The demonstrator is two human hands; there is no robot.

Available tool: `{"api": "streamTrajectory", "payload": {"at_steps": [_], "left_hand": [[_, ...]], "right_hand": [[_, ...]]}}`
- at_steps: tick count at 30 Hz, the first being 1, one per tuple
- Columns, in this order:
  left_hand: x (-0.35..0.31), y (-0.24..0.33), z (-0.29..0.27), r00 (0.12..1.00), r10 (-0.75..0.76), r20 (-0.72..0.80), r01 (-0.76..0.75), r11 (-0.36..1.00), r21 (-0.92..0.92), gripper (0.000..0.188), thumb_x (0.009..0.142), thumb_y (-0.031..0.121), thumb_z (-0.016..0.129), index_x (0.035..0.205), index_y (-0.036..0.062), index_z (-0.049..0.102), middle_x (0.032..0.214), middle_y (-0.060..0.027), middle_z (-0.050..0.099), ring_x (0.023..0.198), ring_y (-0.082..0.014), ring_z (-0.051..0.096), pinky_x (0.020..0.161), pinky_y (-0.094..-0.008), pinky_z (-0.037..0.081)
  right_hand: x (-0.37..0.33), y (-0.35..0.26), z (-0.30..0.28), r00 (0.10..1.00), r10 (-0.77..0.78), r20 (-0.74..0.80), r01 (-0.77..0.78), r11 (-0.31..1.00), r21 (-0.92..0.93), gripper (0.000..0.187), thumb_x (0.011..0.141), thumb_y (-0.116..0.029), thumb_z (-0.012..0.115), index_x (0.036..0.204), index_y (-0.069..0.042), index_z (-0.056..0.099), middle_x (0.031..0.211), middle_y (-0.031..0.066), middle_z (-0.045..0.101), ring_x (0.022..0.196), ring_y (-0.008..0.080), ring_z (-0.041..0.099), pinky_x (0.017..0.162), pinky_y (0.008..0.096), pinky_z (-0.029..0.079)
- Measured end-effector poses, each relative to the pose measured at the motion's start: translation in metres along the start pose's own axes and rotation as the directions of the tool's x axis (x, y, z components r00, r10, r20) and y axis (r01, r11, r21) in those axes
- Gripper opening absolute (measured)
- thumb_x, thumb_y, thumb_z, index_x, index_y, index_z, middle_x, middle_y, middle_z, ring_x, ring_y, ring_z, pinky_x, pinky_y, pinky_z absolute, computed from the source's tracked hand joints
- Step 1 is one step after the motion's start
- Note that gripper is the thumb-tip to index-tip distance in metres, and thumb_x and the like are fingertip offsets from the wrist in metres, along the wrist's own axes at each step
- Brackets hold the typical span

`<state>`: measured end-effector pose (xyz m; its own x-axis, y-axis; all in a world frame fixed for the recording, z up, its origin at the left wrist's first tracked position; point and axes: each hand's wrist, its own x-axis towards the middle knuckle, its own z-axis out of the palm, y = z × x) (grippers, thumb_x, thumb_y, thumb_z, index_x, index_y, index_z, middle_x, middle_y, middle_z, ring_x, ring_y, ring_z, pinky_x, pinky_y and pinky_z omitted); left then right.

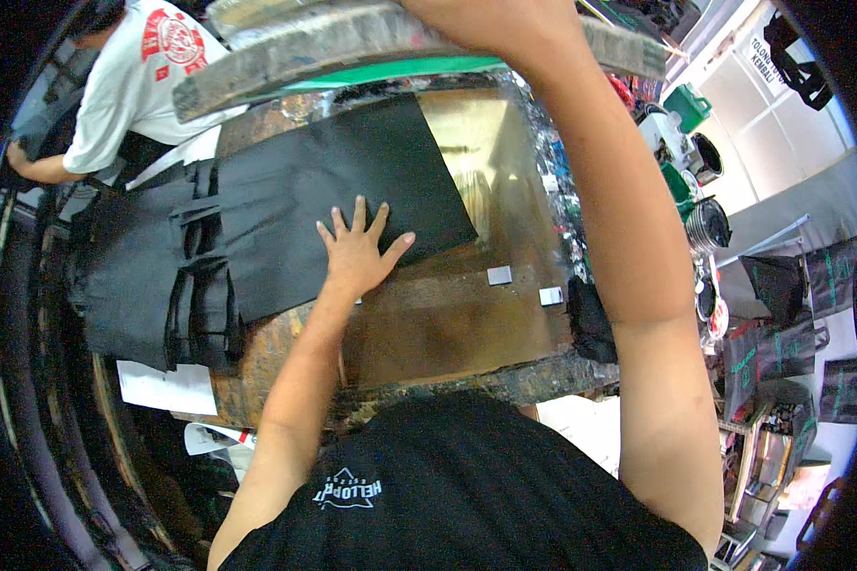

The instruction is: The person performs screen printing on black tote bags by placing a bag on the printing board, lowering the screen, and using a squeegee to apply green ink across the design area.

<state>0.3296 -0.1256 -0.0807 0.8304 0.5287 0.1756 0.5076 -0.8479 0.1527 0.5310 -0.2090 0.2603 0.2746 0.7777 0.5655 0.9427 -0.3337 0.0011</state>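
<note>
My left hand (357,257) lies flat with spread fingers on a black fabric sheet (305,181), which looks like a flat unsewn or folded bag. The sheet rests on a shiny brown board (438,333), and its right end reaches over a glossy, pale-reflecting part. At the top, my right hand (490,24) grips a stained screen printing frame (352,55), raised above the far side of the board. Its fingertips are cut off by the picture's edge. Green mesh (390,68) shows under the frame. Two small pale blocks (499,275) sit on the board, right of my left hand.
Bunched black fabric pieces (129,266) lie at the left, by a white paper (167,387). A person in a white shirt (152,86) works at far left. Cans (707,226), a green jug (687,107) and a dark cloth (590,319) line the right side; black bags (833,276) hang beyond.
</note>
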Motion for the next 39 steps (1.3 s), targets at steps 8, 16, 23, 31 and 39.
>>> {"api": "streamTrajectory", "payload": {"at_steps": [8,16,23,31,39], "left_hand": [[0.038,0.062,0.038,0.974,0.216,0.069,-0.214,0.976,-0.026,0.091,0.095,0.082,0.046,0.166,0.0254,0.04,0.175,-0.0214,0.023,0.157,-0.0605,0.014,0.121,-0.0788,0.004],[0.028,0.113,0.051,0.971,0.239,-0.034,-0.241,0.967,-0.083,0.091,0.094,0.082,0.048,0.164,0.026,0.044,0.174,-0.0228,0.026,0.156,-0.0597,0.017,0.12,-0.0801,0.005],[0.013,0.106,0.051,0.983,0.177,-0.042,-0.18,0.978,-0.101,0.093,0.093,0.084,0.046,0.165,0.0246,0.044,0.174,-0.0227,0.027,0.157,-0.059,0.015,0.12,-0.0801,0.0],[0.012,0.116,0.048,0.971,0.213,-0.109,-0.229,0.958,-0.171,0.091,0.095,0.082,0.046,0.163,0.021,0.045,0.171,-0.025,0.032,0.157,-0.0557,0.022,0.119,-0.0826,0.004],[-0.021,0.081,0.035,0.984,0.121,-0.13,-0.132,0.988,-0.082,0.088,0.099,0.077,0.044,0.165,0.019,0.042,0.171,-0.0266,0.03,0.158,-0.0527,0.02,0.119,-0.0818,0.004]], "right_hand": [[0.007,0.006,-0.007,0.999,-0.042,-0.015,0.043,0.997,0.07,0.074,0.106,-0.071,0.039,0.114,-0.006,0.072,0.11,0.0145,0.076,0.101,0.0243,0.071,0.107,0.0568,0.047],[-0.002,-0.001,-0.004,0.992,0.025,-0.125,-0.027,1.0,-0.007,0.079,0.105,-0.073,0.039,0.119,-0.003,0.073,0.114,0.0176,0.077,0.109,0.0284,0.072,0.101,0.0488,0.053],[0.005,-0.005,0.004,0.996,0.03,-0.081,-0.032,0.999,-0.03,0.08,0.104,-0.076,0.038,0.119,-0.005,0.073,0.11,0.0168,0.077,0.104,0.0252,0.072,0.087,0.043,0.058],[0.002,0.004,0.007,0.993,0.041,-0.114,-0.053,0.993,-0.107,0.08,0.1,-0.079,0.04,0.105,-0.007,0.074,0.101,0.0175,0.077,0.099,0.0283,0.072,0.099,0.0503,0.05],[-0.002,-0.004,0.007,0.989,0.043,-0.141,-0.059,0.992,-0.113,0.083,0.098,-0.08,0.043,0.108,-0.004,0.075,0.103,0.0218,0.076,0.103,0.0335,0.072,0.099,0.0531,0.051]]}}
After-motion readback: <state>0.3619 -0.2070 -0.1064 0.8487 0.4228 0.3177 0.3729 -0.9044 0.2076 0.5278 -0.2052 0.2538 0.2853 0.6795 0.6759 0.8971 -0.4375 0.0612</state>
